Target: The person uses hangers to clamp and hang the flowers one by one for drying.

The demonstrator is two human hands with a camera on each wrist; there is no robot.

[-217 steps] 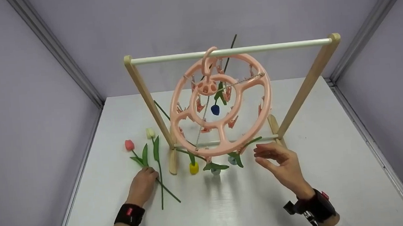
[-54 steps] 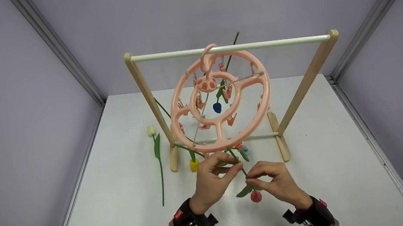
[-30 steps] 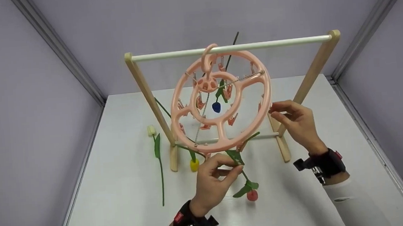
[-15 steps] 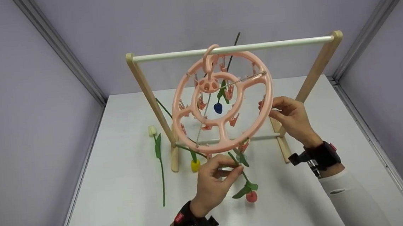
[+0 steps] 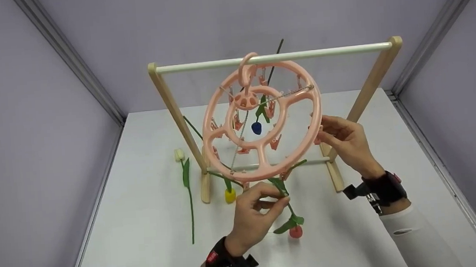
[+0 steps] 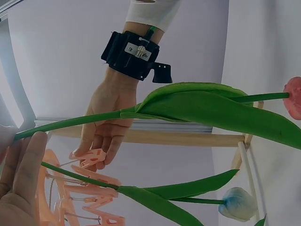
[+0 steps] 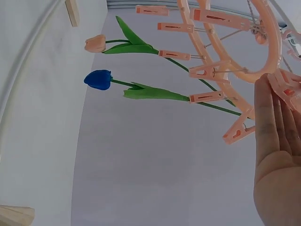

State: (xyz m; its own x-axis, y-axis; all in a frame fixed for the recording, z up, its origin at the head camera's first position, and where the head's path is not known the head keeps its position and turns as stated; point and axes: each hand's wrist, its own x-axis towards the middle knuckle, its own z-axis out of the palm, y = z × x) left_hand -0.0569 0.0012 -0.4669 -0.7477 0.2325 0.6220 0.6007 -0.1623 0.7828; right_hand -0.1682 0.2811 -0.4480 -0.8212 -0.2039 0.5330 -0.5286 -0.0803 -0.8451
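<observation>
In the head view my left hand [image 5: 254, 218] pinches the stem of a red tulip [image 5: 295, 232], bloom hanging down, below the front of a pink round clip hanger [image 5: 261, 155]. At the hanger's right rim my right hand [image 5: 350, 144] pinches a pink clothes peg [image 6: 91, 157] between thumb and fingers. Other pegs hold a blue tulip [image 7: 98, 79], a peach tulip [image 7: 95, 44] and a yellow tulip [image 5: 230, 195], heads down. A white-and-blue tulip [image 6: 239, 204] hangs close to my left hand.
The hanger hooks over the white bar [image 5: 320, 53] of a wooden stand [image 5: 173, 108]. A white tulip [image 5: 179, 154] lies on the white table [image 5: 143, 224] at the left. Grey-purple walls stand around the table.
My left hand has lifted the red tulip from the table's left and brought it under the hanger. My right hand has left the stem and taken a peg at the right rim.
</observation>
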